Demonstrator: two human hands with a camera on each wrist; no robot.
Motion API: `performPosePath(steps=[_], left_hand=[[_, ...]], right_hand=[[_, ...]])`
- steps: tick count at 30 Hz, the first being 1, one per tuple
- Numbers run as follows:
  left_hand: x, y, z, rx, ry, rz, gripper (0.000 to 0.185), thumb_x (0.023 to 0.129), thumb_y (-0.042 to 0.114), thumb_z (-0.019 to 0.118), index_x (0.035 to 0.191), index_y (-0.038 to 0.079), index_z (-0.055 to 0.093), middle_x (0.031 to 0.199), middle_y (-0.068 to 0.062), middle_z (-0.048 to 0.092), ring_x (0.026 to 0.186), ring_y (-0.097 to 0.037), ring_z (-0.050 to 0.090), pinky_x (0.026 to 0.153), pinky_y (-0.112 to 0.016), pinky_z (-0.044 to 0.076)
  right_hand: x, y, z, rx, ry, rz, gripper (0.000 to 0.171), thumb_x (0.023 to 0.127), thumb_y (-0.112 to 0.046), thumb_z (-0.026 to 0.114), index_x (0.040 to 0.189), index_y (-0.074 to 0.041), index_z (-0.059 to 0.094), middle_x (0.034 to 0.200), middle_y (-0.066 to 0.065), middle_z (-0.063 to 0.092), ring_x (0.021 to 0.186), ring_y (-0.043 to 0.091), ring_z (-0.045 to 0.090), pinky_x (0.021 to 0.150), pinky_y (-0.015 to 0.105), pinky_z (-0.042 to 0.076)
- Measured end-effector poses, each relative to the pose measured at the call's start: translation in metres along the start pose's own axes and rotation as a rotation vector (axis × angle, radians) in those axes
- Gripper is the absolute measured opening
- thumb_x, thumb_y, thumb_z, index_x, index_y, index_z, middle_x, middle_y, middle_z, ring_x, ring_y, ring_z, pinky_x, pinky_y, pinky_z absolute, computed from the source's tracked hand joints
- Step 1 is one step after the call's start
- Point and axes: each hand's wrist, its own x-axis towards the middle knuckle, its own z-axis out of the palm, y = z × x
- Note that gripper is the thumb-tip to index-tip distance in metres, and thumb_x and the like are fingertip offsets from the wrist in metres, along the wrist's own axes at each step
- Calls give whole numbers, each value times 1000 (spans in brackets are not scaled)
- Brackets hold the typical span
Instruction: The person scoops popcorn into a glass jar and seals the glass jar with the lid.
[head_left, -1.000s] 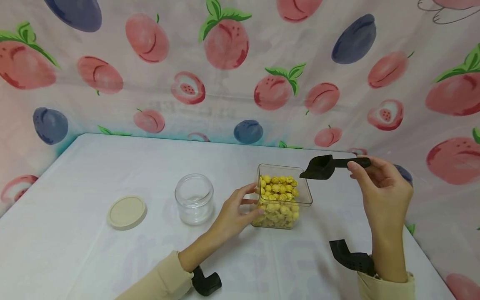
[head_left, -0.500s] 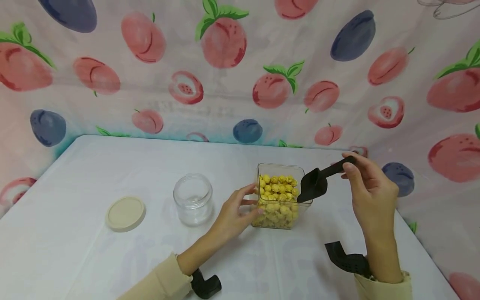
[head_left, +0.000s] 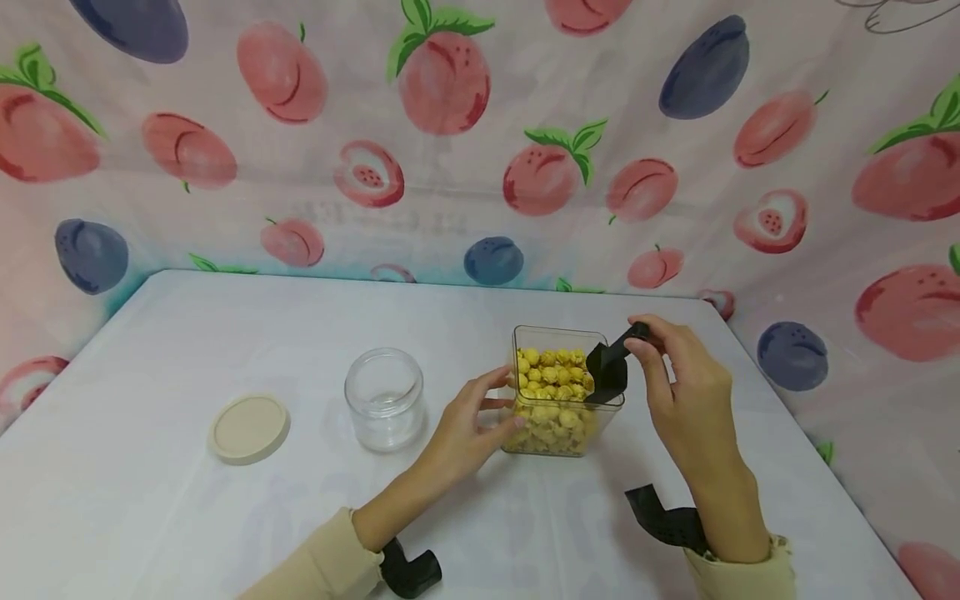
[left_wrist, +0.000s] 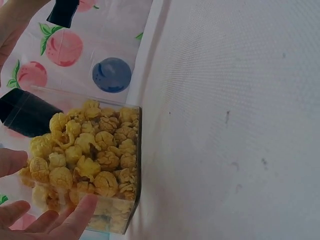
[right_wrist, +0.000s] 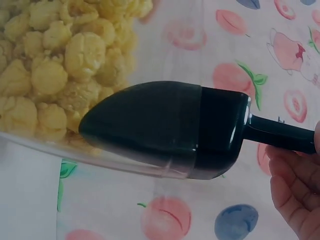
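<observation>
Lowered since the earlier frame, the black scoop point(head_left: 606, 371) now dips into the clear box point(head_left: 567, 392) of popcorn point(head_left: 551, 371). Right hand point(head_left: 678, 400) pinches its handle; left hand point(head_left: 468, 421), fingers relaxed, steadies the box mid-table. Scooping stage; loading next likely calls for pushing under the kernels.

A round beige lid point(head_left: 249, 427) lies left of an empty glass jar point(head_left: 384, 398) on the white table point(head_left: 225, 333).

Scoop point(head_left: 606, 372) tip hidden among popcorn point(head_left: 551, 371); handle end under right hand point(head_left: 686, 400).
</observation>
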Motion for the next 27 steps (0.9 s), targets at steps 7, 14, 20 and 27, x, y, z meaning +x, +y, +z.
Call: performPosePath(steps=[7, 14, 20, 27], left_hand=[[0, -3, 0, 9, 4, 5, 60, 89, 20, 63, 142, 18, 36, 136, -9, 45, 114, -28, 56, 82, -36, 55], [1, -6, 1, -2, 2, 8, 58, 89, 21, 63, 142, 20, 37, 136, -8, 45, 115, -28, 56, 82, -36, 55], [1, -6, 1, -9, 0, 7, 58, 89, 21, 63, 141, 20, 38, 137, -8, 44, 115, -28, 55, 82, -37, 55], [1, -5, 1, -10, -1, 10, 58, 89, 20, 63, 141, 20, 38, 136, -8, 45, 115, -29, 55, 82, -36, 55]], right_hand=[[-3, -1, 5, -27, -24, -27, 29, 83, -3, 66, 112, 0, 63, 88, 12, 63, 76, 17, 54, 78, 7, 43], [-2, -2, 3, -62, -33, -54, 30, 83, -3, 65, 113, 1, 62, 85, 12, 60, 76, 16, 51, 68, 17, 45], [-2, 3, 7, -25, -87, -102, 28, 83, -2, 66, 110, 2, 61, 84, 12, 60, 74, 16, 51, 63, 20, 44], [-4, 11, 12, 50, -123, -59, 25, 85, -4, 63, 110, 2, 61, 88, 12, 64, 75, 17, 56, 69, 12, 43]])
